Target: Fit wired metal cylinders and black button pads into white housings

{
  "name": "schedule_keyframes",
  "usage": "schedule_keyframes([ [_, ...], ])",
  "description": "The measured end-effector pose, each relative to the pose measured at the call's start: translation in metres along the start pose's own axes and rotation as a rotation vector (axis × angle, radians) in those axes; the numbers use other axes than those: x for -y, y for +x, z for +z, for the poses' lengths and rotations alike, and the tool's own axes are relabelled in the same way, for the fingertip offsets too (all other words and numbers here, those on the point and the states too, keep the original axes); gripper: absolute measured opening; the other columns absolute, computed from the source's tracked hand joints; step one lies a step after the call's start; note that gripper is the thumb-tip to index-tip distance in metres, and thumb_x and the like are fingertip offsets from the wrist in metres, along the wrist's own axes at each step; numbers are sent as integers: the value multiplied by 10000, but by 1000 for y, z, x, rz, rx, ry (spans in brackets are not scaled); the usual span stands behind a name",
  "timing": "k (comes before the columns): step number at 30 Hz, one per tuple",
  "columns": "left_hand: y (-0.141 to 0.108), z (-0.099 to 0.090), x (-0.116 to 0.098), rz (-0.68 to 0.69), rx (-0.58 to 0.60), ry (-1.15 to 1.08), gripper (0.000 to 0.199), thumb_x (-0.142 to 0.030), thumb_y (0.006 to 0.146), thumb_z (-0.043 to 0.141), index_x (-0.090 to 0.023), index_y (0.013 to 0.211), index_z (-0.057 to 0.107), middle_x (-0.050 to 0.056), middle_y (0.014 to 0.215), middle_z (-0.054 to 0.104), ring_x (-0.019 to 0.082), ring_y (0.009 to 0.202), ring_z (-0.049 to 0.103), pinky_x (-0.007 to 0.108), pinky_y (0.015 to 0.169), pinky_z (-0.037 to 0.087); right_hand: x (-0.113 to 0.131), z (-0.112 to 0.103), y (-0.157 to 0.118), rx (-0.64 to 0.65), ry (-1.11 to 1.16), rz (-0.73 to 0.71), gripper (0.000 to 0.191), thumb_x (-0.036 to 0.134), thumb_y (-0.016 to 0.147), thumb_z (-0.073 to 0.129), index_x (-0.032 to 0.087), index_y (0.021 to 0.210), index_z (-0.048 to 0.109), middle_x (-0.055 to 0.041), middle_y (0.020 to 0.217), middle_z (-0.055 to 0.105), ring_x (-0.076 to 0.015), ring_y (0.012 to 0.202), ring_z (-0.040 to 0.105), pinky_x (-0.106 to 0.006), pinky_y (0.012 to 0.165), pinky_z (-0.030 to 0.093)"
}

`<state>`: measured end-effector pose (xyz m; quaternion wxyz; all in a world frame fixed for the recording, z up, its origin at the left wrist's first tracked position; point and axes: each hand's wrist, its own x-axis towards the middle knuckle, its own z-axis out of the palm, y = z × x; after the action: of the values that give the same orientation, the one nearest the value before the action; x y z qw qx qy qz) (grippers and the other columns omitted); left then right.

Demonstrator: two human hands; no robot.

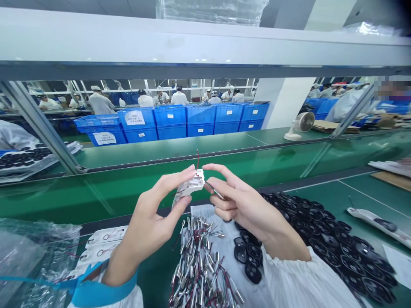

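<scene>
1. L hand (pixel 150 220), at 12 o'clock of the view, pinches a small white moulded-plastic housing (pixel 192 184) between fingertips & thumb. Grip is tips only, housing held clear of the palm, up above the bench.
2. A thin red wire (pixel 197 159) rises from the housing's top. Other thin leads trail below it; exact joins too small to tell.
3. R hand (pixel 244 205), just right of the housing, is curled, not spread. Its fingers (pixel 215 201) pinch a slim silver metal pin (pixel 214 191), tip pointing at the housing's right edge & almost touching it. Index tip sits just beside the housing.
4. At 6 o'clock: heap of silver metal cylinders w/ red & black leads (pixel 199 261) on a white sheet. At 5 o'clock: pile of flat black oval plastic parts (pixel 337 241).
5. At 8 o'clock: crumpled clear plastic bag (pixel 32 256). Beyond the long green bench (pixel 160 188), at 11 o'clock: stacked blue plastic crates (pixel 170 124), co-workers in white coats (pixel 99 102).
</scene>
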<state>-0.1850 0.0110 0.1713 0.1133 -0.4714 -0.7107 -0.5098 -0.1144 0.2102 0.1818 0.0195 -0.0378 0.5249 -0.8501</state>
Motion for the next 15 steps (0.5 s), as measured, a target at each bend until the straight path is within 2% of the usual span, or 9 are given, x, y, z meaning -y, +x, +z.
schedule_keyframes([
  [2, 0, -1, -1, -6, -15, -7, 562, -142, 1008, 629, -488, 1443, 546, -86, 1497, 586, 190, 1284, 620, 335, 1093, 509, 0, -1, -1, 52, -50, -11, 235, 388, 963, 731, 244, 1079, 586, 86, 751, 404, -21, 498, 191, -179, 446, 179],
  [5, -1, -2, -3, -16, -32, -18, 549, -144, 1011, 623, -470, 1446, 549, -70, 1490, 595, 206, 1310, 607, 342, 1075, 523, -1, 0, -1, 49, -162, -84, 282, 421, 937, 756, 205, 901, 579, 89, 722, 390, -11, 479, 227, -189, 445, 186],
  [10, -2, -4, -4, 1, -18, -8, 556, -125, 1006, 620, -450, 1452, 550, -49, 1488, 599, 204, 1251, 644, 338, 1074, 523, -3, 2, 2, -75, -351, -189, 315, 468, 953, 712, 188, 855, 609, 69, 713, 464, -12, 446, 302, -204, 428, 202],
  [15, -2, -6, -3, 24, 3, -25, 538, -118, 1011, 609, -435, 1443, 560, -29, 1497, 591, 225, 1281, 626, 370, 1096, 516, 0, 11, -1, -20, -206, -85, 393, 510, 911, 741, 203, 796, 525, 105, 582, 394, -16, 413, 162, -188, 389, 122],
])
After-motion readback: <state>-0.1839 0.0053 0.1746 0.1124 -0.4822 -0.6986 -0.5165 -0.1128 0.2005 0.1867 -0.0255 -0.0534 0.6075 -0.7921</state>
